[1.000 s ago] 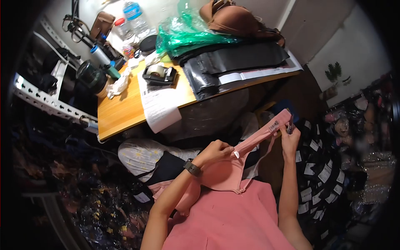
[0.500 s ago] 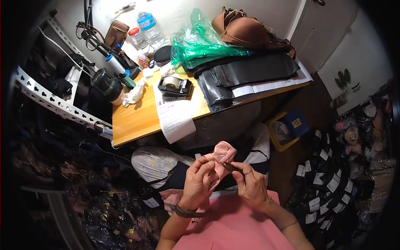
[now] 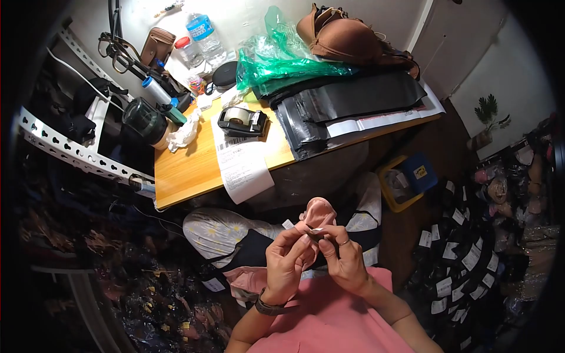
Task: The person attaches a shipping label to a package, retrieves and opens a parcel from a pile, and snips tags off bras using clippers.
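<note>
In front of my lap, both hands work on a pink bra (image 3: 321, 213), one moulded cup facing up above my fingers. My left hand (image 3: 285, 262) is closed, thumb and forefinger pinching the bra's edge. A small white tag (image 3: 288, 225) sticks out beside those fingertips. Close against it, my right hand (image 3: 347, 265) is closed too, its fingertips meeting the left ones at a thin whitish strip. A small dark tool (image 3: 316, 236) shows between the hands at my right fingers, mostly hidden; its kind is unclear. More pink fabric (image 3: 246, 279) lies on my lap below my left wrist.
Ahead stands a wooden table (image 3: 182, 176) bearing a tape dispenser (image 3: 242, 122), a printed paper (image 3: 244, 173), black plastic mailers (image 3: 359, 97), green plastic (image 3: 294, 69) and a brown bra (image 3: 344, 41). A yellow-and-blue bin (image 3: 400, 203) and labelled black packages (image 3: 465, 259) are at right.
My hands have come together and the right fingers have moved in to the left ones. The bra cup has turned to face up, the white tag now shows, and the dark tool is more hidden.
</note>
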`<action>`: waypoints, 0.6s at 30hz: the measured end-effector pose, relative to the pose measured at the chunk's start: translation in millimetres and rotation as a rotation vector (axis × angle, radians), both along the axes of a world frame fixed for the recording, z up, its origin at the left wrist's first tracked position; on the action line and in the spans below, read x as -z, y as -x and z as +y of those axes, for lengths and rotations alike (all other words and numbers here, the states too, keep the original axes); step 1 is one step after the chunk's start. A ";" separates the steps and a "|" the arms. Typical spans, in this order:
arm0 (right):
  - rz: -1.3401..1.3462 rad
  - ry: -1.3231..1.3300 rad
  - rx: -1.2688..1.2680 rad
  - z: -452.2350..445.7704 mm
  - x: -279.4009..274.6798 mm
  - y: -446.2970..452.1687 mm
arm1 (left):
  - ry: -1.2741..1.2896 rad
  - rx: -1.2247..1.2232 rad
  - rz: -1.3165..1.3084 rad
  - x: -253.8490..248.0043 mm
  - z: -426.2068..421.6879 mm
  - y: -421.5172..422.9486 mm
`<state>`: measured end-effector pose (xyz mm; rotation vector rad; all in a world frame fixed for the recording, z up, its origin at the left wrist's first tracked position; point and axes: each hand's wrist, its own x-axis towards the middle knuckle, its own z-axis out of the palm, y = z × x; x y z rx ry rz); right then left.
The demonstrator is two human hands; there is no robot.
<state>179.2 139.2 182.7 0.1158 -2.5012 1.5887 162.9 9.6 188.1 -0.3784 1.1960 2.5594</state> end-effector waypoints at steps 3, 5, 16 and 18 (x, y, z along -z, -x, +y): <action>-0.035 0.203 -0.062 2.8 3.1 2.6 | -0.012 0.049 -0.022 -1.5 -0.8 3.4; -0.116 0.294 -0.088 4.6 3.9 3.0 | -0.013 0.062 -0.024 0.6 -0.5 5.0; -0.138 0.360 -0.084 11.6 9.7 7.9 | -0.023 0.100 -0.054 7.8 3.1 10.7; -0.146 0.368 -0.083 13.0 10.7 8.0 | 0.002 0.103 -0.089 9.4 3.9 11.5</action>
